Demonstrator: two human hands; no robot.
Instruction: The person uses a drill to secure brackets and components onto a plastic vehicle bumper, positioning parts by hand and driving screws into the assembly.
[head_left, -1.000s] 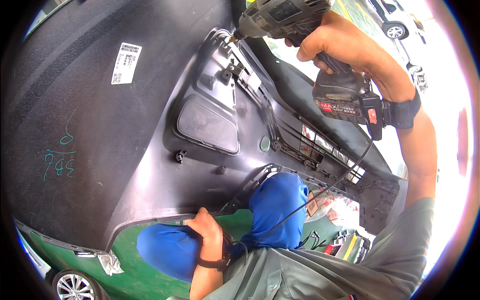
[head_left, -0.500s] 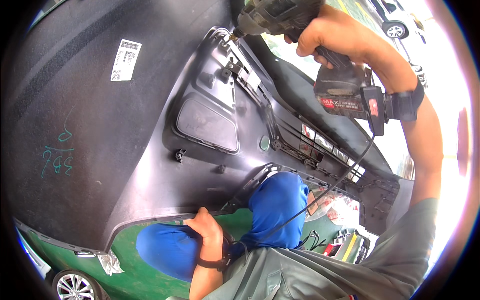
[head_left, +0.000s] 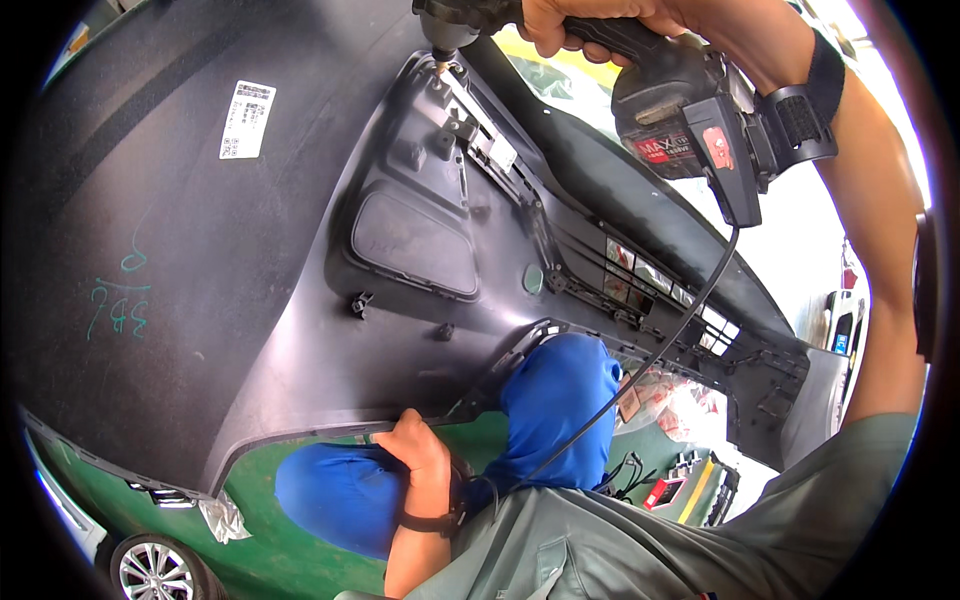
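A large black plastic car bumper cover (head_left: 230, 270) lies across my legs with its inner side toward me. My right hand (head_left: 550, 22) at the top is wrapped round the handle of a black cordless impact driver (head_left: 650, 95). The driver's bit (head_left: 440, 66) points down at the top end of a narrow bracket strip (head_left: 478, 122) on the bumper; whether a screw sits under it I cannot make out. Lower down, my left hand (head_left: 418, 448) grips the bumper's near edge, fingers partly hidden behind it.
A black cable (head_left: 690, 315) runs from a box on the driver past my blue-covered knee (head_left: 565, 400). A white label (head_left: 247, 120) is on the bumper. A car wheel (head_left: 155, 570) shows at lower left, and plastic-wrapped parts (head_left: 670, 400) lie on the green floor.
My right hand and the driver have shifted up and left, and the driver is tilted more upright over the strip. My left hand stays on the bumper's edge.
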